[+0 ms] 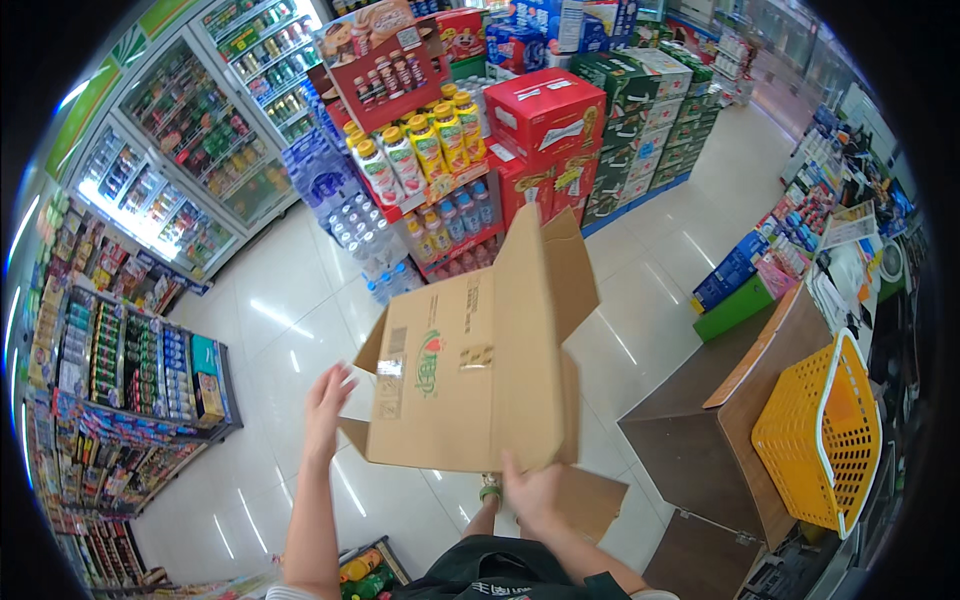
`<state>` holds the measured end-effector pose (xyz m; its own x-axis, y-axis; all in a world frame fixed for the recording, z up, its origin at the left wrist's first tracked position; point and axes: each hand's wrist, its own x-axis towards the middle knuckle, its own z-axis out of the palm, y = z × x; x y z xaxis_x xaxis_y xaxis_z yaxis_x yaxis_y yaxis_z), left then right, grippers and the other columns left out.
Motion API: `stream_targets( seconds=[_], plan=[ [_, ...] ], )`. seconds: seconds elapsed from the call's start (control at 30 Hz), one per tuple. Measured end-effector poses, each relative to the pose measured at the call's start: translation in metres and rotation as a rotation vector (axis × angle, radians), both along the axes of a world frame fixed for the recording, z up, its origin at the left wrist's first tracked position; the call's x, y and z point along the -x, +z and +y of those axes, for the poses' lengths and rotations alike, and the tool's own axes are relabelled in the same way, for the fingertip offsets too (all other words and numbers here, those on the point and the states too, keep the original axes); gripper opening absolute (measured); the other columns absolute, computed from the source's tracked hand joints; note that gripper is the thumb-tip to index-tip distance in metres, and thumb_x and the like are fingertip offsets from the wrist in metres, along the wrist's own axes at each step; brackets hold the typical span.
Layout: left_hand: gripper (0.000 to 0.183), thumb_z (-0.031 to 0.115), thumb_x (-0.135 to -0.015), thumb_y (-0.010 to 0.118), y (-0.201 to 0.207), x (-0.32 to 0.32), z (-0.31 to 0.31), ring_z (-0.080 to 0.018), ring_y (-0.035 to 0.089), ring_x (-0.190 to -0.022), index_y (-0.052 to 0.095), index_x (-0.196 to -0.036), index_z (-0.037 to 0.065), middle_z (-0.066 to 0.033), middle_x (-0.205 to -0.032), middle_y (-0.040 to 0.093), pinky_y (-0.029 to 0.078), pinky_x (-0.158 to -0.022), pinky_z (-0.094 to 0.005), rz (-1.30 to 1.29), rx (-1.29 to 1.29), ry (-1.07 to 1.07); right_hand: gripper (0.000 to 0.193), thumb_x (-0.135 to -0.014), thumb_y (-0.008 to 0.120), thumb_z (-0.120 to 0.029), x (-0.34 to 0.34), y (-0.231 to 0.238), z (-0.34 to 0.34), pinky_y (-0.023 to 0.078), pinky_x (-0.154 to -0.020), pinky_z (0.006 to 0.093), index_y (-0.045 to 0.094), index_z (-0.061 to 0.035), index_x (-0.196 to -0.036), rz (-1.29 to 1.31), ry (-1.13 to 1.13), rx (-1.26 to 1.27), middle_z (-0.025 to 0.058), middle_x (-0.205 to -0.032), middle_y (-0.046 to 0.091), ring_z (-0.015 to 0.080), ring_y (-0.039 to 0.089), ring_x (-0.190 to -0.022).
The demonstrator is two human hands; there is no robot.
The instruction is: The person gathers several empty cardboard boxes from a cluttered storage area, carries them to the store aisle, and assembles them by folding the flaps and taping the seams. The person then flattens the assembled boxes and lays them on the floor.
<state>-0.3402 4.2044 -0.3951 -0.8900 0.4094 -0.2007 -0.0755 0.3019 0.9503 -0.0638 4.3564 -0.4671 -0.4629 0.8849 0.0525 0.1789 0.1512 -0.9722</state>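
**Cardboard box held up over the shop floor**

The left hand (327, 397) is open with fingers spread, just beside the left edge of the cardboard box (470, 360), maybe touching a flap. The box is in the air above the tiled floor (280, 290), flaps open. The right hand (530, 492) grips its bottom edge. A yellow basket (815, 440) rests on the brown counter (700, 430), at its right edge.

Plain brown cardboard box (480, 360) dead center, with a little green and red logo on it. Bright yellow mesh basket (815, 440) at 4 o'clock on the dark brown counter (690, 440). Red cartons (545, 115) at 12, yellow-capped bottles (425, 140) beside them. White glossy floor tiles (290, 290).
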Motion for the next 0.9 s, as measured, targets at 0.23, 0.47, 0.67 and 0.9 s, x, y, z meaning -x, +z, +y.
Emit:
stream_targets(
  seconds=[0.23,0.47,0.67,0.9],
  plan=[
    [0.093,0.062,-0.080,0.063,-0.016,-0.004,0.115,-0.0319,0.055,-0.115,0.034,-0.140,-0.004,-0.0201,-0.132,0.050,0.049,-0.089,-0.0452,-0.286,0.177,-0.189,0.060,-0.070,0.062,-0.002,-0.022,-0.091,-0.066,0.054,-0.074,0.0414,0.048,0.0072,-0.128,-0.191,0.380,-0.341,0.0244,-0.110,0.063,0.0347,0.066,-0.086],
    [0.045,0.025,-0.085,0.062,-0.118,-0.009,0.075,-0.0246,0.066,-0.075,0.056,-0.111,-0.011,-0.0156,-0.092,0.065,0.055,-0.062,-0.0349,-0.284,0.486,-0.085,0.058,-0.069,0.054,0.002,-0.051,-0.133,-0.065,0.053,-0.086,0.0391,0.047,0.0111,-0.126,-0.342,0.512,-0.376,0.0281,-0.115,0.060,0.0364,0.064,-0.099],
    [0.041,0.022,-0.087,0.059,-0.134,-0.025,0.064,-0.0248,0.067,-0.073,0.057,-0.103,-0.016,-0.0196,-0.091,0.065,0.054,-0.060,-0.0361,-0.329,0.426,-0.031,0.052,-0.072,0.051,0.001,-0.060,-0.125,-0.072,0.050,-0.092,0.0393,0.049,0.0144,-0.122,-0.432,0.614,-0.409,0.0304,-0.118,0.058,0.0375,0.061,-0.108],
    [0.042,0.022,-0.086,0.060,-0.127,-0.024,0.067,-0.0253,0.066,-0.070,0.058,-0.101,-0.017,-0.0192,-0.089,0.065,0.053,-0.059,-0.0360,-0.306,0.408,-0.048,0.054,-0.078,0.047,-0.003,-0.055,-0.127,-0.069,0.049,-0.094,0.0422,0.043,0.0110,-0.130,-0.387,0.626,-0.248,0.0298,-0.125,0.054,0.0398,0.057,-0.112]
  ],
)
